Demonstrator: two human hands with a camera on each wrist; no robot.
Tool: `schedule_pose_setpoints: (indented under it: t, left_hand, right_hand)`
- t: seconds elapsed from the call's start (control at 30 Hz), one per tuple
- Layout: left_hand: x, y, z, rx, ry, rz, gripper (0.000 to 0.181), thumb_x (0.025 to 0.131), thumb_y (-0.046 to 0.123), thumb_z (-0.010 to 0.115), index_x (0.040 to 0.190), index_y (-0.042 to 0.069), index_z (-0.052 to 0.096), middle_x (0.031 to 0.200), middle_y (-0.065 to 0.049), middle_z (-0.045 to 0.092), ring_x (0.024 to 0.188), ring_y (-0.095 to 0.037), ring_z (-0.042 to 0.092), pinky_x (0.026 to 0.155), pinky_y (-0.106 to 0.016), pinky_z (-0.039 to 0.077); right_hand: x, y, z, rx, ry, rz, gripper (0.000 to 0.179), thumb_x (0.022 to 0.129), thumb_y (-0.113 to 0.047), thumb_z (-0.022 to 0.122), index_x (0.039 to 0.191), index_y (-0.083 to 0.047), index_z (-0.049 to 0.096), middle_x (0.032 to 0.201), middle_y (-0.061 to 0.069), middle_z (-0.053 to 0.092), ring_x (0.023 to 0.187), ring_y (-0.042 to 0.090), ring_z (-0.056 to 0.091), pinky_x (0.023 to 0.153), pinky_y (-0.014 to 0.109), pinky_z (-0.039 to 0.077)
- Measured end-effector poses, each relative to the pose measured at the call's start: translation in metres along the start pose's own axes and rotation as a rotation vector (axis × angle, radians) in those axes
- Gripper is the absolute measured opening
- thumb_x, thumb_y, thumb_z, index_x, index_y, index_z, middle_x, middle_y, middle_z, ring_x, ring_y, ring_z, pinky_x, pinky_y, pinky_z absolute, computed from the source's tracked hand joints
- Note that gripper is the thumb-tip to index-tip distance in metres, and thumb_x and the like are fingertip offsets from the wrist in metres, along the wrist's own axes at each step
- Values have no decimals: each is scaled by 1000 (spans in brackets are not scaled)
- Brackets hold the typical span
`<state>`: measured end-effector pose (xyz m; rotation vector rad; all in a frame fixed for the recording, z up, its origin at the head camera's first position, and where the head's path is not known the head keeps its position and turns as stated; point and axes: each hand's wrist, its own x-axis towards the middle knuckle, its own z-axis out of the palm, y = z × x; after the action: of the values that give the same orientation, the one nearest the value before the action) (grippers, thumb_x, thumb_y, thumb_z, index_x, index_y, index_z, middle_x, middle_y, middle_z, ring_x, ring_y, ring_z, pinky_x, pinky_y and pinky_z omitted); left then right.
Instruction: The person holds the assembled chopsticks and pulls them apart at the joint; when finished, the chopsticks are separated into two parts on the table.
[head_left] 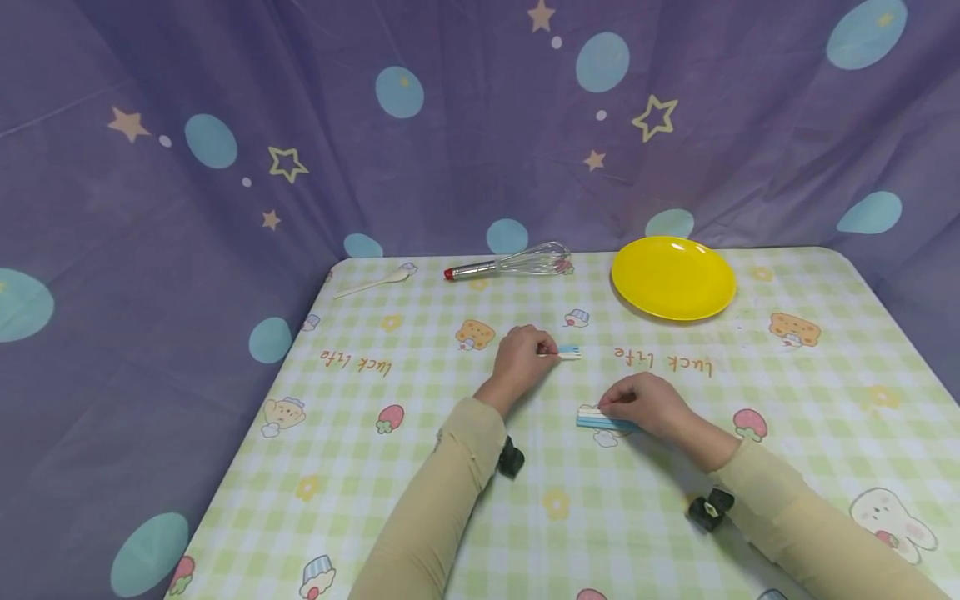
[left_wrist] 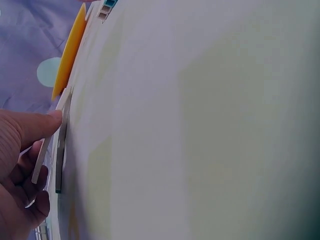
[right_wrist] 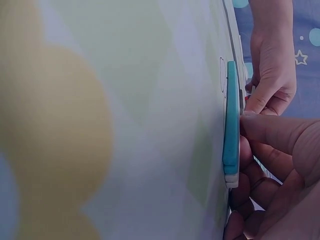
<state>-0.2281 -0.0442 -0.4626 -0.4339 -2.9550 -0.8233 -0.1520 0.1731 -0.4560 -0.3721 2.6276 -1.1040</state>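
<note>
My left hand (head_left: pixel 522 354) pinches a thin white strip (left_wrist: pixel 38 167) between thumb and fingers, tilted just off the cloth. Beside it a blue strip (head_left: pixel 570 348) lies on the table, looking dark in the left wrist view. Nearer and to the right, blue strips (head_left: pixel 603 422) and white strips (head_left: pixel 588 412) lie side by side in a small bundle. My right hand (head_left: pixel 647 404) pinches the white strip at the far side of that bundle, fingers curled. In the right wrist view, a blue strip (right_wrist: pixel 231 125) partly hides the right fingertips.
Along the far edge lie a cream spoon (head_left: pixel 375 282), a wire whisk (head_left: pixel 510 262) with a red-tipped handle, and a yellow plate (head_left: pixel 673 279). A checked cloth (head_left: pixel 420 375) covers the table. Purple curtain (head_left: pixel 465 167) hangs behind and at the sides.
</note>
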Motion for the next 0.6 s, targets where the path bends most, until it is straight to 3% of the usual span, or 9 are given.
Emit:
schedule_pose_setpoints:
  t: [0.3, 0.6]
  left_hand:
    - [1, 0, -1, 81, -11, 3, 14, 83, 28, 79, 76, 22, 69, 73, 6, 52, 77, -14, 45, 75, -31, 37]
    - [0, -2, -3, 94, 2, -9, 14, 82, 29, 80, 77, 21, 69, 73, 7, 53, 76, -13, 46, 73, -30, 38]
  right_hand:
    - [-1, -2, 1, 1, -1, 0, 9, 89, -21, 72, 86, -14, 77, 84, -5, 71, 81, 13, 58, 82, 37, 45]
    - [0, -2, 2, -9, -7, 6, 8, 89, -19, 72, 86, -14, 77, 84, -4, 71, 80, 12, 58, 80, 36, 45]
